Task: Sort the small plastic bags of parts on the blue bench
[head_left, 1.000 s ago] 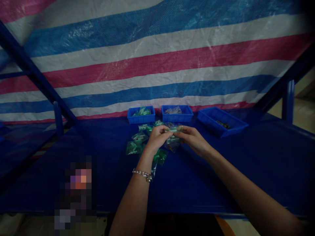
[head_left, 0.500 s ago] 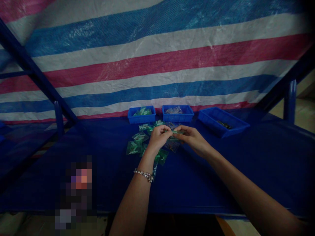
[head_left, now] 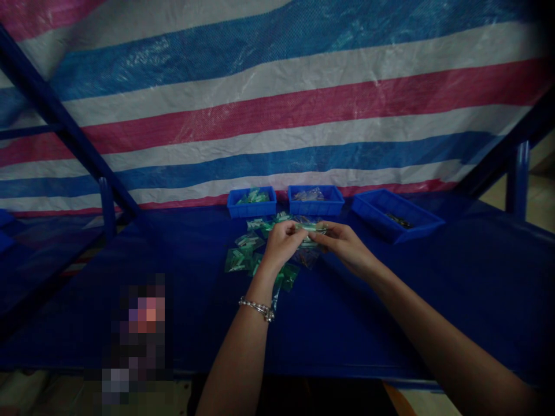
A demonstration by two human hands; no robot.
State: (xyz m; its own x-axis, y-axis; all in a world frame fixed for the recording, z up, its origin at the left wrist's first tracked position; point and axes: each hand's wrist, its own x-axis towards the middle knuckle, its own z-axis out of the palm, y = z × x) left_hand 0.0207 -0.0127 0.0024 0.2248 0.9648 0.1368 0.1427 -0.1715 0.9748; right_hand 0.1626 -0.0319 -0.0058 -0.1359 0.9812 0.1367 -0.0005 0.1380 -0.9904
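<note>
My left hand (head_left: 284,240) and my right hand (head_left: 342,241) meet above a scatter of small packets, fingers pinched together. Between them they hold a small green-tinted plastic bag (head_left: 315,229); what is inside it is too small to make out. Around and under my hands lie several clear green bags with pale pieces, such as the bag (head_left: 238,260) at the left and the bag (head_left: 288,277) nearer me. A clear bag (head_left: 307,257) with brownish contents lies just below my fingers. My left wrist wears a beaded bracelet.
Behind the packets stand a blue bin (head_left: 252,209) of green packets and a blue bin (head_left: 316,208) of clear bags. An angled blue bin (head_left: 396,222) at the right holds dark small parts. Blue frame posts (head_left: 108,211) flank the blue table (head_left: 195,323); striped sheeting (head_left: 260,115) hangs behind.
My fingers have moved slightly apart, and more of the green-tinted bag shows between them. The whole view has shifted a little; bins and loose packets stay in place.
</note>
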